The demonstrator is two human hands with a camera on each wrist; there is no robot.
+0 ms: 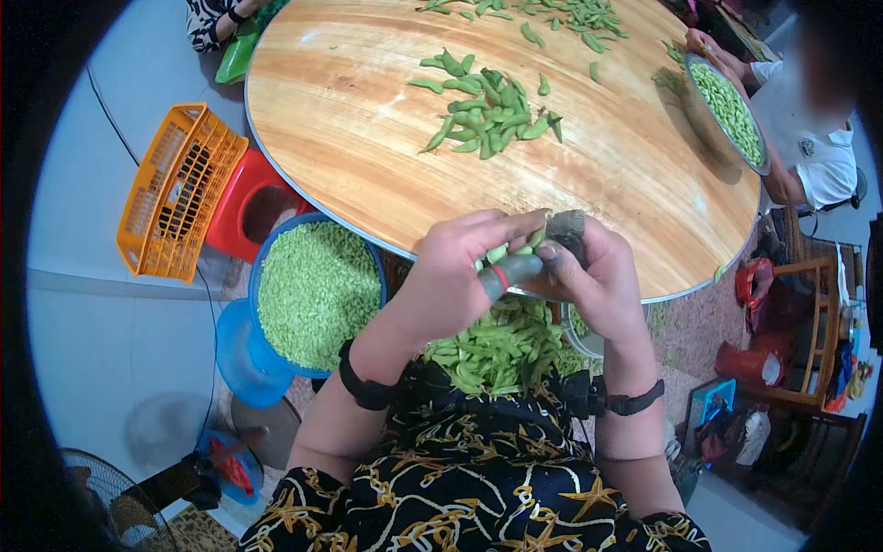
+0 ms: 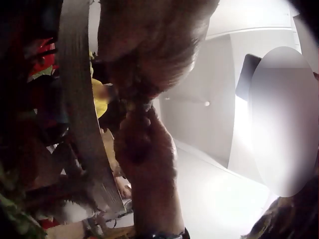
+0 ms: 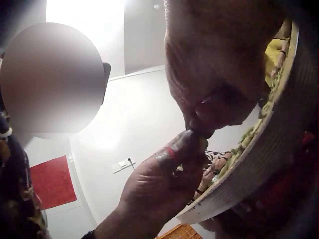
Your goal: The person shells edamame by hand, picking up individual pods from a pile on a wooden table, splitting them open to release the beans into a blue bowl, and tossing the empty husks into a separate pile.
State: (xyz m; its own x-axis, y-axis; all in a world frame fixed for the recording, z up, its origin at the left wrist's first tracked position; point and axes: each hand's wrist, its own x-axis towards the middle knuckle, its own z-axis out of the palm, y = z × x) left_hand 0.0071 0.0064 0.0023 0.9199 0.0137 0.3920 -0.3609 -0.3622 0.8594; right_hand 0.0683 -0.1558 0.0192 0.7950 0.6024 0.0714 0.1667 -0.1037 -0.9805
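Observation:
In the head view both hands meet over the near edge of the round wooden table (image 1: pixel 368 175). The left hand (image 1: pixel 451 271) curls round green beans (image 1: pixel 498 253) and pinches a green pod (image 1: pixel 539 235); a red band circles one of its dark-covered fingers. Thumb and fingers of the right hand (image 1: pixel 607 276), some darkly covered, close on the same pod. The wrist views show the left hand (image 2: pixel 154 45) (image 3: pixel 154 174) and right hand (image 2: pixel 149 164) (image 3: pixel 219 64) touching at the fingertips, the pod mostly hidden. Unshelled pods (image 1: pixel 497 345) lie below, at the lap.
A blue basin of shelled beans (image 1: pixel 317 294) stands left, by a red stool (image 1: pixel 241 216) and an orange crate (image 1: pixel 170 193). Pod piles (image 1: pixel 492 110) lie on the table. At the right, another person holds a bowl of beans (image 1: pixel 727 106). A pale container (image 1: pixel 584 340) sits below the right hand.

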